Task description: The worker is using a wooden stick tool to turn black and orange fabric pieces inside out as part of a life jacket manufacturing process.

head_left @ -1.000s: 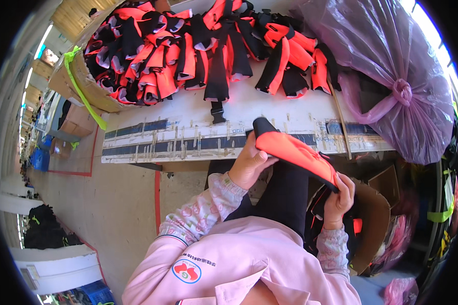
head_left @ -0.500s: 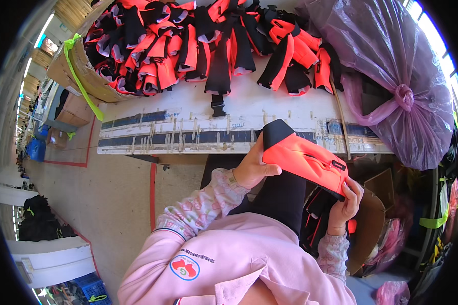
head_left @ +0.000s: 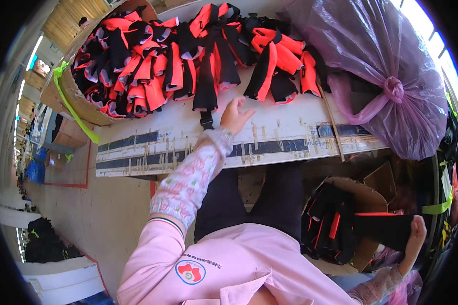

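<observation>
My left hand (head_left: 235, 117) reaches over the front of the white table, fingers apart, holding nothing. Just beyond it lie orange-and-black fabric belts (head_left: 206, 84), one with a black buckle (head_left: 206, 122) hanging toward the table edge. Far out to the right, my right hand (head_left: 417, 235) grips the end of another orange-and-black fabric belt (head_left: 384, 227). This belt stretches over an open cardboard box (head_left: 365, 254), mostly its black side showing. More dark folded belts (head_left: 332, 223) with orange strips fill the box.
A large heap of belts (head_left: 142, 71) spills from a cardboard carton (head_left: 61, 99) at the back left. A knotted purple plastic bag (head_left: 392, 91) takes up the table's right end. Beside it, a thin wooden stick (head_left: 332, 122) lies across the white table (head_left: 269, 132).
My left hand let go of the belt and moved forward over the table. My right hand carried that belt right and down, over the box. The view has shifted slightly.
</observation>
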Available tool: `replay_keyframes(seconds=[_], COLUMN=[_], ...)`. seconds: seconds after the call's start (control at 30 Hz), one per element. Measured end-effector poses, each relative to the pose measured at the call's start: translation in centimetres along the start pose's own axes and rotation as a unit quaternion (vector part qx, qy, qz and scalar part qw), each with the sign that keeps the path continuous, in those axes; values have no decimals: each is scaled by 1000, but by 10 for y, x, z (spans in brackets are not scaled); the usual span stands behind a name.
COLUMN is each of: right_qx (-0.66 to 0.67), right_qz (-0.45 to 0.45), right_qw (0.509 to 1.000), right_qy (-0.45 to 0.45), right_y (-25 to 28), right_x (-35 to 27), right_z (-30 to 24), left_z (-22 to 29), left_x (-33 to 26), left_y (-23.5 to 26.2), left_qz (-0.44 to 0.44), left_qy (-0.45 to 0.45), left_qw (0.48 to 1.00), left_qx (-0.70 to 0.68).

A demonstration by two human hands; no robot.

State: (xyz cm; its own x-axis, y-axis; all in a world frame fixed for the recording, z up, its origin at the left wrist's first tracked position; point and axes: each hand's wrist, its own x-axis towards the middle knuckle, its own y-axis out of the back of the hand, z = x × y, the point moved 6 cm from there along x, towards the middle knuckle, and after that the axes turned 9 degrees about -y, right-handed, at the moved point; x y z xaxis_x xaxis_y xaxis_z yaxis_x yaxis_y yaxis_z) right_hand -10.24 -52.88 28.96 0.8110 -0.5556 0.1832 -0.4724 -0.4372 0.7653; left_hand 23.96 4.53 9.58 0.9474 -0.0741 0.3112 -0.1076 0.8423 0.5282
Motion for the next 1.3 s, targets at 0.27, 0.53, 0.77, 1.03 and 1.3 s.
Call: replay_keyframes(seconds=[0.27, 0.53, 0.77, 1.03, 1.3], right_qx=[-31, 330, 243, 508, 129], right_qz=[-180, -427, -469, -594, -482], right_qw=[983, 840, 839, 616, 847], right_qy=[28, 49, 133, -97, 185], right_y=[-141, -324, -448, -471, -438], right_x=[-16, -39, -83, -84, -90], right_z=[2, -184, -252, -271, -302], left_z=[11, 148, 145, 24, 22], left_x=[70, -53, -162, -239, -203], left_y=[-26, 16, -1, 17, -8], left_qz=[13, -92, -144, 36, 4], left_qy=[-42, -265, -212, 218, 319], left_qw=[980, 930, 965, 893, 755], left_qx=[194, 240, 45, -391, -573])
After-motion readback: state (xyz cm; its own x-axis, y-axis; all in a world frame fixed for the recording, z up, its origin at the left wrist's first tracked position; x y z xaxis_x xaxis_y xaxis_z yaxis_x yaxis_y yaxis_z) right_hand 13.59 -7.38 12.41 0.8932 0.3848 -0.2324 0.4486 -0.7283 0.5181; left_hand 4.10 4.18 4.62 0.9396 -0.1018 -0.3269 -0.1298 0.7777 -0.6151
